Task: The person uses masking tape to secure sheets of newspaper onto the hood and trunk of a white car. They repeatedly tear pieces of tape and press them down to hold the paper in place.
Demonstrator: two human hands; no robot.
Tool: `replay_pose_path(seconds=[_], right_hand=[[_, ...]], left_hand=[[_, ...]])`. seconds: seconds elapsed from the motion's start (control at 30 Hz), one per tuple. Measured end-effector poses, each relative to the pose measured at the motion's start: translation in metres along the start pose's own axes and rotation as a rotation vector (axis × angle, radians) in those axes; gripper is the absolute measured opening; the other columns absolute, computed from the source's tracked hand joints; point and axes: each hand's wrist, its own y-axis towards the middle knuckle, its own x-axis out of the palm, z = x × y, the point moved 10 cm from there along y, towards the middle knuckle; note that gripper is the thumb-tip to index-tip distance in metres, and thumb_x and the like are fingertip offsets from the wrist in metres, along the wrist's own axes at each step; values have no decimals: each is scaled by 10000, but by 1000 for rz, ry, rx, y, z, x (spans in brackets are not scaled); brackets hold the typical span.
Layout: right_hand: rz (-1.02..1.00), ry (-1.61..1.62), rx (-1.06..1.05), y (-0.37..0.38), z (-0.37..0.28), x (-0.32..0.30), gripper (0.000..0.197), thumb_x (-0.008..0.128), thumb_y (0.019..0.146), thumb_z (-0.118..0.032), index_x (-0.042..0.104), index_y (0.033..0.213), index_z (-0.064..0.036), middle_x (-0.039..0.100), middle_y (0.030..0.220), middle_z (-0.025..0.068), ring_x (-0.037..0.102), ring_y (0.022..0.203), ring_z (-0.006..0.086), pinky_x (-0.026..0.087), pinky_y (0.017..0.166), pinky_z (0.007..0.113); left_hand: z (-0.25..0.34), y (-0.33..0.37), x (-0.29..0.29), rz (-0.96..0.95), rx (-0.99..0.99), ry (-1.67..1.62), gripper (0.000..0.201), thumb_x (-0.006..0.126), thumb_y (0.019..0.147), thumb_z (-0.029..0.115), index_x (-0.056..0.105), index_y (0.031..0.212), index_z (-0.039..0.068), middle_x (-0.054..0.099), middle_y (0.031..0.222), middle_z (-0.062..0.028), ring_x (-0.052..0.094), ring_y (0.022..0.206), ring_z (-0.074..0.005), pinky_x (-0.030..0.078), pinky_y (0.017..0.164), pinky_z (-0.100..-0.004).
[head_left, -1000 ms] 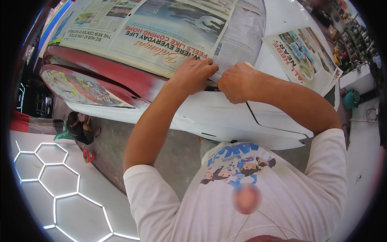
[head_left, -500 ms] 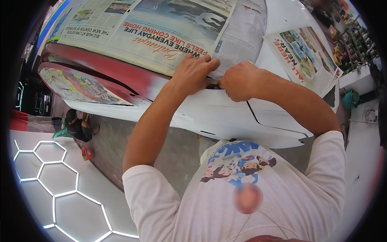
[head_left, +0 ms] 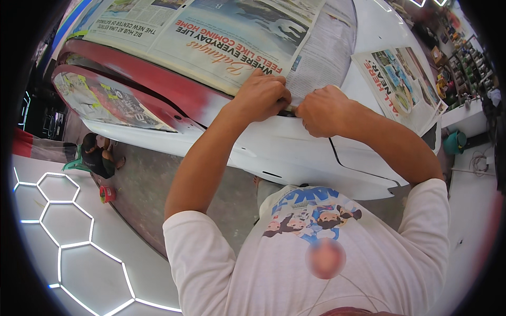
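Note:
My left hand point(head_left: 262, 96) rests at the lower edge of a large newspaper sheet point(head_left: 237, 42) that covers the car's glass. Its fingers are bent and closed, their tips hidden from above. Close to its right, my right hand point(head_left: 324, 110) is closed in a pinch at the border of a greyer newspaper sheet point(head_left: 327, 58). What either hand grips is too small or covered to make out. Between the two hands a short dark strip point(head_left: 286, 112) shows along the seam above the white car body point(head_left: 279, 142).
Another newspaper sheet point(head_left: 403, 87) lies on the white panel to the right. Red paint point(head_left: 142, 71) covers the frame at left, beside a papered side window point(head_left: 105, 102). A person point(head_left: 97, 155) sits low near a red bucket point(head_left: 107, 194). Crowded shelves point(head_left: 466, 63) stand far right.
The view has shifted slightly, so the car sits a little lower and further right. My left fingers have curled in more; both hands stay at the same seam.

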Motion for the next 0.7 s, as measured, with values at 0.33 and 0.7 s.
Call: replay_pose_path(seconds=[0.33, 0.7], right_hand=[[38, 29, 39, 0, 2, -2, 185, 621, 859, -160, 787, 902, -90, 768, 920, 98, 742, 899, 270, 555, 761, 399], [-12, 74, 43, 5, 7, -6, 248, 571, 880, -181, 780, 982, -97, 765, 955, 90, 738, 932, 277, 566, 790, 420]], left_hand=[[-4, 8, 8, -29, -103, 19, 77, 763, 793, 133, 777, 865, 158, 698, 926, -23, 675, 979, -221, 385, 889, -389], [1, 9, 6, 131, -143, 117, 41, 749, 780, 134, 714, 770, 153, 692, 864, -26, 687, 881, -240, 375, 808, -405]])
